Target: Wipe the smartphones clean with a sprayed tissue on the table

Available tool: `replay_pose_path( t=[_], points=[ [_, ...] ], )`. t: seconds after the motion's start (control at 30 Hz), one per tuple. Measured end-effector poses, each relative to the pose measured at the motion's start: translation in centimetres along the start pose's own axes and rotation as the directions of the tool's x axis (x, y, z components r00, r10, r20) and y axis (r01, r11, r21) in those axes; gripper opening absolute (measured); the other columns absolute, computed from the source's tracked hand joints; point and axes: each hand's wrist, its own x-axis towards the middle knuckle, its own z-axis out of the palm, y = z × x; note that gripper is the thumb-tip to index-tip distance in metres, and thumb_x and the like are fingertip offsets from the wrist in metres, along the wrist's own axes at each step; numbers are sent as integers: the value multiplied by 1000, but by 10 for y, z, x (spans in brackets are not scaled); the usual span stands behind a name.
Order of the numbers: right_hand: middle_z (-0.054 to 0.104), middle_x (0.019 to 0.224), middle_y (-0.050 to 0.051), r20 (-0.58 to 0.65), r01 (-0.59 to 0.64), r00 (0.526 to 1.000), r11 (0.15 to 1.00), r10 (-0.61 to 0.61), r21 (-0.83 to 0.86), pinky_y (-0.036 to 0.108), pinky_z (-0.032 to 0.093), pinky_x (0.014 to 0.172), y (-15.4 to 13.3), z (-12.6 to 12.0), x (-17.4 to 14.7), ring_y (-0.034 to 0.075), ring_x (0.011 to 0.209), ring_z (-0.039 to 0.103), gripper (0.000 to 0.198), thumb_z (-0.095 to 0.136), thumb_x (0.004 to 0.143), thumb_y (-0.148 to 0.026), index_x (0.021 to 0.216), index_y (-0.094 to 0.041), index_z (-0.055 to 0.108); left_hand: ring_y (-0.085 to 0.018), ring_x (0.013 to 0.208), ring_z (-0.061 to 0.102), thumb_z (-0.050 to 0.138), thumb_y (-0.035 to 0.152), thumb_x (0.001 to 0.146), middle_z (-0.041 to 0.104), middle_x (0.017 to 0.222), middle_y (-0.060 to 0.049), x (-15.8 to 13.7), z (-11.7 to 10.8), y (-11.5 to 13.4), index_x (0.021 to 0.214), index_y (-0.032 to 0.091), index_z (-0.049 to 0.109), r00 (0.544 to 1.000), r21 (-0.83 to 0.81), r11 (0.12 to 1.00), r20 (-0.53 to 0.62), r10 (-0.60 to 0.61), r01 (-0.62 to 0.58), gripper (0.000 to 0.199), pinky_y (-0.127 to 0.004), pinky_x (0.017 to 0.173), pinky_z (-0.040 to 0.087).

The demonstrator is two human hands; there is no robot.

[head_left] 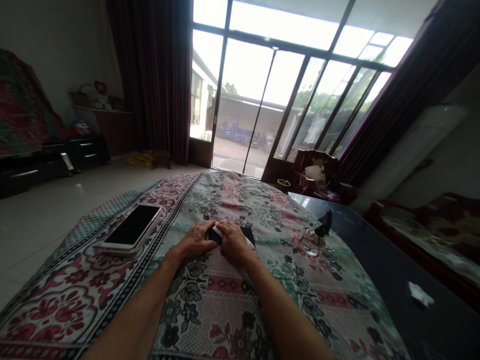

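Both my hands rest together on a flowered cloth (210, 300) spread over a table. My left hand (195, 239) and my right hand (233, 240) press down on a small dark folded item (248, 233) with a bit of white showing at its edges. The fingers of both hands meet over it and hide most of it. Whether they grip it or only press on it is unclear.
A white-edged phone (132, 228) lies screen up to the left on the cloth. A small glass object with a dark bird figure (318, 235) stands to the right. A white scrap (420, 294) lies on the dark glossy tabletop (393, 280) at right. Glass doors (270, 100) fill the far wall.
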Motion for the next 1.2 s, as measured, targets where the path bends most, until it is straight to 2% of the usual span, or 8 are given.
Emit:
replay_pose_path(
  t=[0.13,0.27,0.43,0.67,0.87,1.03,1.2],
  points=[
    [57,140,7,-15,-11,1000,1000,11,3,35,36,108,-2,0,-4,20,130,49,37,40,95,-12,125,-20,61,-36,141,36,72,34,63,47,149,-12,-2,-2,-9,133,18,57,998,91,994,-34,-50,53,74,-48,118,27],
    [58,138,7,3,-16,1000,1000,16,0,34,35,109,-3,-3,-4,20,130,49,38,41,94,-10,123,-21,63,-36,144,29,70,36,67,45,152,-10,-2,-6,-16,133,21,59,995,145,986,45,-85,78,68,-49,119,22],
    [58,138,7,2,-10,1000,1000,10,0,34,35,109,-4,-5,-4,20,130,49,38,43,93,-9,124,-20,62,-35,146,24,68,34,72,38,155,-13,-2,-11,-15,138,14,54,983,178,979,135,-123,98,71,-45,119,21],
    [58,138,7,32,93,995,995,-94,22,36,35,110,-10,-10,-25,22,132,47,38,42,94,-10,124,-20,62,-35,147,22,69,37,73,37,156,-13,-2,-14,-12,139,15,54,977,181,978,163,-133,103,71,-44,120,21],
    [56,140,6,74,185,979,981,-189,64,39,36,110,-16,-18,-49,23,136,42,40,42,92,-9,127,-21,60,-37,147,21,70,33,70,38,155,-15,-2,-12,-14,137,11,55,979,159,979,143,-147,124,73,-44,119,21],
    [63,130,5,27,193,980,978,-196,78,34,40,106,-6,-14,-32,20,125,53,36,43,92,-8,116,-22,65,-35,147,22,70,36,70,40,154,-12,-2,-9,-18,138,15,55,982,147,982,130,-137,117,72,-43,120,20],
    [65,126,8,0,159,987,986,-159,48,34,40,106,0,-4,-2,20,121,56,37,41,91,-6,116,-20,65,-33,147,24,72,36,68,42,154,-10,0,-9,-22,134,19,58,982,135,983,127,-139,122,70,-43,120,20]
  ],
)
